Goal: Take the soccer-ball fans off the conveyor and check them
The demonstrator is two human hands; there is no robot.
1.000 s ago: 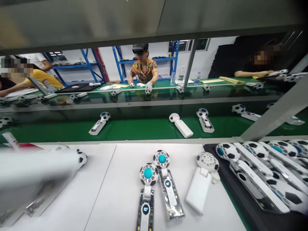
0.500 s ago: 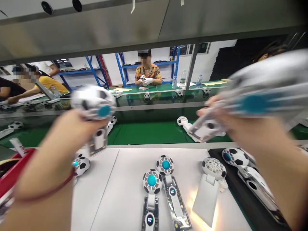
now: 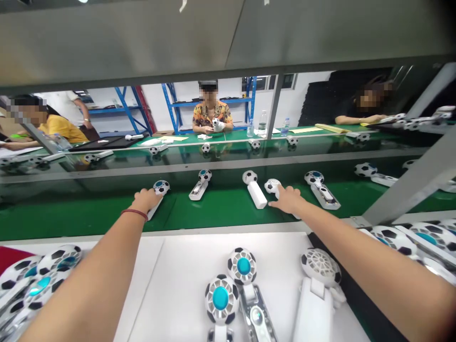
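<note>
Both my arms reach out over the green conveyor belt. My left hand [image 3: 145,200] has its fingers closed around a handheld fan [image 3: 162,186] with a soccer-ball head, its white handle showing below the fingers. On the other side, my right hand [image 3: 289,199] grips a second soccer-ball fan [image 3: 272,185]; most of its handle is hidden under the hand. A white-backed fan [image 3: 255,190] lies just left of my right hand. Nearer me on the white table are a blue-centred fan [image 3: 221,299], another beside it [image 3: 242,266], and a face-down fan [image 3: 320,266].
Several fans are piled at the left [image 3: 53,270] and on the black tray at the right [image 3: 395,240]. A slanted metal post [image 3: 409,175] stands at right, beneath an overhead panel [image 3: 142,42]. Co-workers sit across the belt, one in a patterned shirt [image 3: 213,114].
Both hands have moved forward and down from above the table to the belt, with the fans they were carrying. The view has shifted, showing more of the belt.
</note>
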